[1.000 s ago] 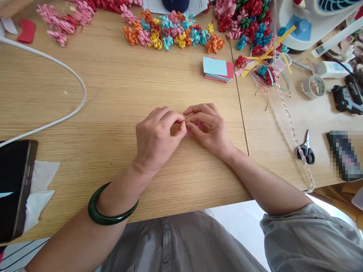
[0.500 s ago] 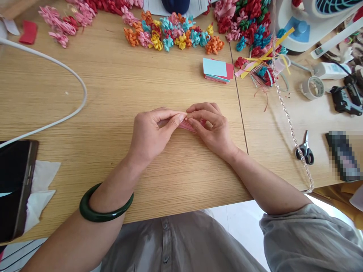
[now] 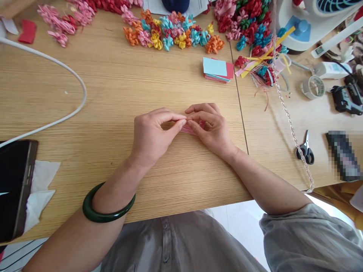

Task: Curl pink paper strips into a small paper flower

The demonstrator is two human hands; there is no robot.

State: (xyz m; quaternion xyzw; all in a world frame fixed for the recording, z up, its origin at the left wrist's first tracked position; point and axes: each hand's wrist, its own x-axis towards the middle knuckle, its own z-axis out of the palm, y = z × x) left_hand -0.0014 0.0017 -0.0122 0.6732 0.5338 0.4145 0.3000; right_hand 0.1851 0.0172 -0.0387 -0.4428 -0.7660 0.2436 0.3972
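Over the middle of the wooden table, my left hand (image 3: 153, 132) and my right hand (image 3: 211, 126) meet with thumbs and fingertips pinched together. A pink paper piece with fine lines like thin strips (image 3: 187, 129) shows below the fingertips and partly behind my right hand. Both hands seem closed on it; most of it is hidden by the fingers. Beyond the hands lies a stack of small light blue and red paper cards (image 3: 215, 68).
Colourful paper flowers (image 3: 170, 32) line the back. At right are scissors (image 3: 305, 149), a tape roll (image 3: 313, 87), a white bottle (image 3: 331, 70) and a hanging twisted cord (image 3: 286, 113). A white cable (image 3: 82, 85) and a phone (image 3: 15, 181) lie at left.
My left hand has shifted slightly, its thumb and index finger tips now closer to the right fingertips. Less of the pink paper shows between the hands.
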